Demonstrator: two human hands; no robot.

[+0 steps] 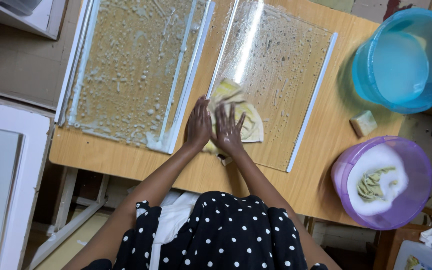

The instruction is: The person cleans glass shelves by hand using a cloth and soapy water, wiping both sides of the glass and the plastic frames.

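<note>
On the left of the wooden counter [326, 165] 1 glass shelf [131, 70] is lying flat, and it is covered in white soap bubbles. Next to it, in the middle, a 2nd glass panel [281, 65] is lying wet and shiny, with far fewer bubbles on it.

The person's left hand [198, 125] is lying flat and wide open, fingers together, right at the near left edge of that 2nd panel. It is holding nothing. The right hand [228, 131] is just beside it, also open with fingers spread, and it is pressing down on a yellow cloth [248, 117] on the glass. I think the wiping step is going on here.

The next move, I think, needs the cloth pushed up and across the wet glass, with the left hand keeping the panel from sliding.

Further right a small soap bar [364, 123] is sitting on the counter. A blue basin [406, 60] of water is sitting at the back, and a purple basin [383, 182] full of foam at the front.
</note>
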